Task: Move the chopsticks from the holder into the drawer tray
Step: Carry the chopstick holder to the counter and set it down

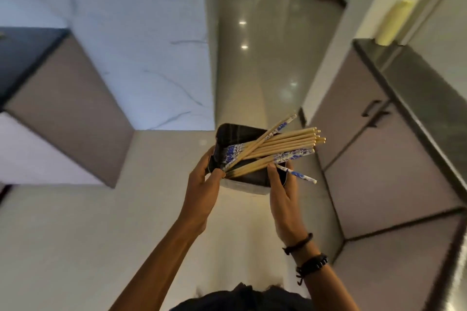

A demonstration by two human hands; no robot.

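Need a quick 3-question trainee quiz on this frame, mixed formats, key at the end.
1. True or false: the holder rests on a counter.
2. Which hand wears dark bracelets? A) left B) right
3. What colour is the pattern on the decorated chopsticks?

Key:
1. False; the left hand and right hand hold it in the air.
2. B
3. Blue on white.

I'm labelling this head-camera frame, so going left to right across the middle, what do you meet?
Dark countertop → left hand → black holder → ends of the chopsticks → black cabinet handles.
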